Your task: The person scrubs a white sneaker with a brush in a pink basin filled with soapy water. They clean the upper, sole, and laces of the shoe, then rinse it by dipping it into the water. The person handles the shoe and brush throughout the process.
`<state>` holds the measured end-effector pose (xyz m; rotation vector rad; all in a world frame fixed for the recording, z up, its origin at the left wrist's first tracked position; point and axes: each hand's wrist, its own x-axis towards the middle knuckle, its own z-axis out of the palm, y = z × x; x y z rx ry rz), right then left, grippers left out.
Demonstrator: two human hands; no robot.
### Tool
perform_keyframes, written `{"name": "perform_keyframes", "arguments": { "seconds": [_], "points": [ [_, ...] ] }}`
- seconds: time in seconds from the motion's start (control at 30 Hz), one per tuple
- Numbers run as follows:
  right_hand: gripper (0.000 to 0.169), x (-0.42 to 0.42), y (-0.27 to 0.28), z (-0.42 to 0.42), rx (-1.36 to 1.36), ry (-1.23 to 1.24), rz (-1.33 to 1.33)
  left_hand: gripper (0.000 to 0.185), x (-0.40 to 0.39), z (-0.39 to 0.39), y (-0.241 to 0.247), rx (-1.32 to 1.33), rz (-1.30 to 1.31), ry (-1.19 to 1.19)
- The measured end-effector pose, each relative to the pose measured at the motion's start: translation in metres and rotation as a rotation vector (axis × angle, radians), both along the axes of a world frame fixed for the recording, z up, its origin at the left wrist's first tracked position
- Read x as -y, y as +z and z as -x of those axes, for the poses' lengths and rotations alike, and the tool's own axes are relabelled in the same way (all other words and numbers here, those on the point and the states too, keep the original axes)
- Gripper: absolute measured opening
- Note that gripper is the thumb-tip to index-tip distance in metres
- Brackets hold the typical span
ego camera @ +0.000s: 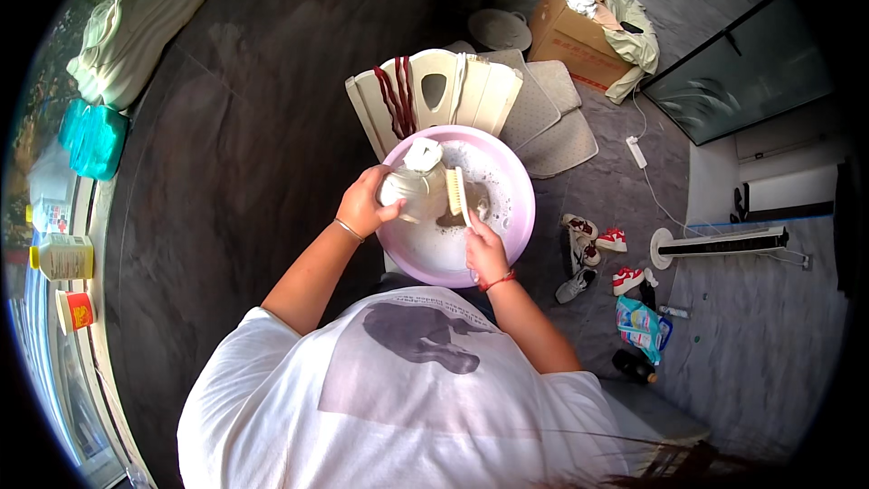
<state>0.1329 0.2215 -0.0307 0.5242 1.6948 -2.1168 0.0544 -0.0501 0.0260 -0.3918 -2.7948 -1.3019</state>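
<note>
A pink plastic basin (522,217) of foamy, greyish water stands before me. At its left rim my left hand (370,200) grips a wet whitish shoe (421,191), which I hold over the water. In my right hand (485,251), at the lower right of the basin, is the handle of a scrubbing brush (457,191). Its pale bristles face the shoe; whether they touch it I cannot tell. Behind the basin is a cream plastic board (434,85) with dark red laces (396,98) and a white lace (459,85) laid over it.
Floor mats (553,115) and a cardboard box (577,44) with cloth lie beyond. Several shoes (580,251), a teal-and-white packet (638,326) and a tower fan (719,244) are on the right. Along the left ledge stand white shoes (146,20), a bottle (66,257) and a paper cup (73,311).
</note>
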Motion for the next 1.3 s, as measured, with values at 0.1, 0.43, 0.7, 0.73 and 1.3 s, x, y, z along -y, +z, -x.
{"name": "perform_keyframes", "arguments": {
  "seconds": [0.1,0.43,0.7,0.73,1.3],
  "points": [
    [0.048,0.024,0.034,-0.007,-0.374,0.163,-0.342,0.066,-0.010,0.004,-0.002,-0.009,0.020,0.057],
    [0.042,-0.010,-0.085,0.007,-0.005,0.121,-0.753,0.064,-0.013,0.011,0.004,0.002,0.009,0.066],
    [0.037,-0.004,-0.026,0.026,0.478,-0.169,0.261,0.073,-0.013,0.018,0.000,-0.062,0.009,0.035],
    [0.040,0.001,-0.014,0.020,0.357,-0.151,0.265,0.075,-0.014,0.018,0.000,-0.049,0.018,0.033],
    [0.030,-0.031,-0.091,0.006,0.027,0.141,-0.622,0.069,-0.022,0.033,-0.003,-0.122,-0.021,-0.108]
  ]
}}
